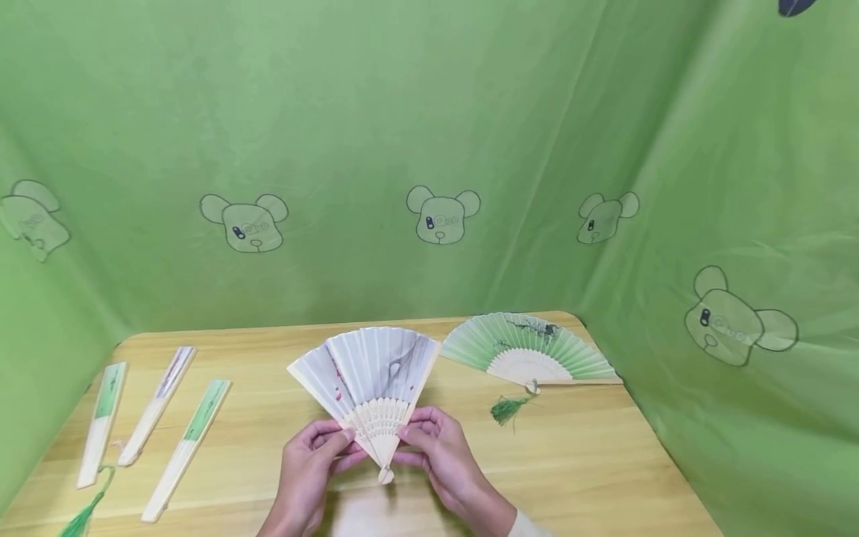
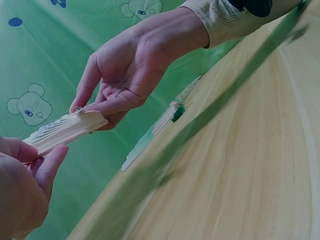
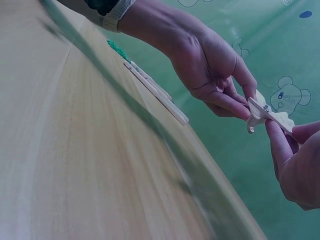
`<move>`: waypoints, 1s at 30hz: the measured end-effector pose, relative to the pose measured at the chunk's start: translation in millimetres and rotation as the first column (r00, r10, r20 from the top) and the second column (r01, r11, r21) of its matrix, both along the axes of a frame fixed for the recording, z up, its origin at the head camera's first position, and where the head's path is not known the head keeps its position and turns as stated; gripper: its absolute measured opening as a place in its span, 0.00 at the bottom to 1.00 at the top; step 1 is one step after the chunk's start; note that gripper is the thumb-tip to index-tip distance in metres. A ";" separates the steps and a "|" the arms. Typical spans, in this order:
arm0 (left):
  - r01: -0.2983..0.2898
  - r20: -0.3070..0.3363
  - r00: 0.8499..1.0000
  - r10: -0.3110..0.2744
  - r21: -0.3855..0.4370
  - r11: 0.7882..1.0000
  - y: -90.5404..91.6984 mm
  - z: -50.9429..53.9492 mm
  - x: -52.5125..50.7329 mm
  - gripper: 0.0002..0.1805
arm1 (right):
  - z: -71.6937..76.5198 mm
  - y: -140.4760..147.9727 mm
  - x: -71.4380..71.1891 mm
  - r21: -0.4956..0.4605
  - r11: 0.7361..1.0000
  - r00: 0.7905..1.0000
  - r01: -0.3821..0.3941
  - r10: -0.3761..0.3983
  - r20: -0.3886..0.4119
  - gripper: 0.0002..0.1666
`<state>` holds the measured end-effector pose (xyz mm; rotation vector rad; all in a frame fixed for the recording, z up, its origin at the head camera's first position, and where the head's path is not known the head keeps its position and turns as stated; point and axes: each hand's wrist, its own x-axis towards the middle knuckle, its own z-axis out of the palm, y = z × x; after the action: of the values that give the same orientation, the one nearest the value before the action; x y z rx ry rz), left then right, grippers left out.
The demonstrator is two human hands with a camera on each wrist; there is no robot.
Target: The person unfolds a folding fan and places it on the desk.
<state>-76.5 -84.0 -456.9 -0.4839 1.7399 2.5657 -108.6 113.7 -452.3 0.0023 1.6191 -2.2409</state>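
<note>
A white folding fan (image 1: 376,373) with a grey and red print is spread partway in front of me, its pivot end pointing down toward me. My left hand (image 1: 307,466) pinches its left outer rib between thumb and fingers. On the other side, my right hand (image 1: 448,459) grips the right outer rib the same way. The left wrist view shows the fan's slats (image 2: 75,127) edge-on between both hands, above the table's surface. Behind and to the right, a green folding fan (image 1: 530,347) lies fully spread on the table, with a green tassel (image 1: 508,409) by its pivot.
On the left of the wooden table (image 1: 570,462) lie three folded fans: a green one (image 1: 102,425), a pale printed one (image 1: 157,406) and another green one (image 1: 188,447). A green tassel (image 1: 83,514) hangs near the front left. Green curtain walls (image 1: 349,134) with bear drawings enclose the table.
</note>
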 end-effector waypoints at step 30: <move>-0.014 -0.004 1.000 0.014 0.003 1.000 -0.9 4.8 2.5 0.12 | 3.4 -3.1 3.5 -0.023 0.999 0.999 0.039 -0.038 0.005 0.24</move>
<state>-74.0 -84.9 -452.1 -0.4926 1.7401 2.5796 -105.0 110.6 -448.9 0.0334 1.6038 -2.2863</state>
